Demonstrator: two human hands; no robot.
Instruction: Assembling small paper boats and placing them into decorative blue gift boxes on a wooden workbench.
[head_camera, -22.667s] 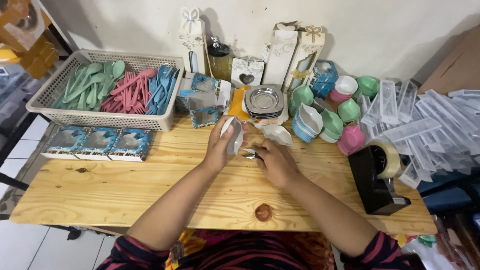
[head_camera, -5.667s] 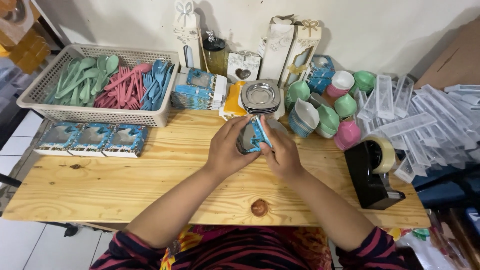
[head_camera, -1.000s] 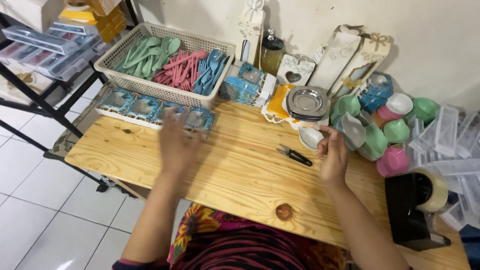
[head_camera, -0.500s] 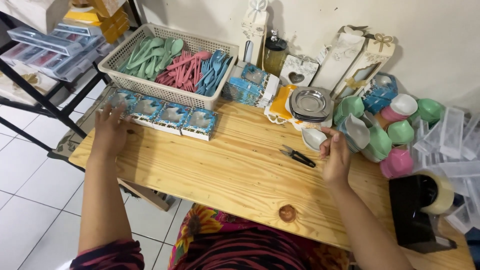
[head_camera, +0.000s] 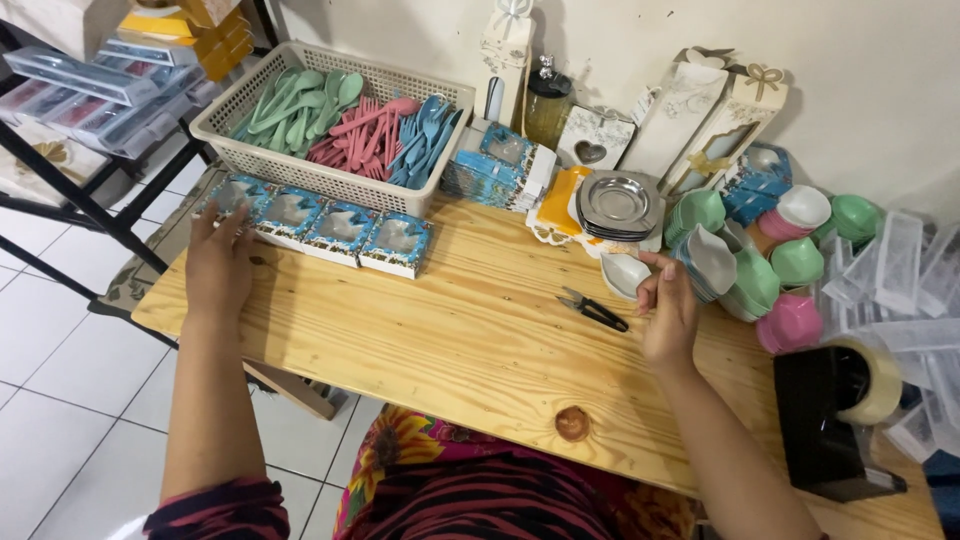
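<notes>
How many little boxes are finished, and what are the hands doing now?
Four blue window boxes sit in a row, looking finished. The left hand touches the row's end box; the right hand touches a white bowl. Stacked bowls and flat boxes look left.

A tape dispenser (head_camera: 838, 420), black snips (head_camera: 592, 308), stacked metal trays (head_camera: 617, 203) and a cutlery basket (head_camera: 330, 125) sit on the wooden table (head_camera: 450, 350).

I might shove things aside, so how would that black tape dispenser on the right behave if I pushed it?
The tape dispenser looks blocky and broad-based, so it is probably heavy for its size and would slide rather than tip. Its tape roll sits high, so a push there might rock it.
</notes>
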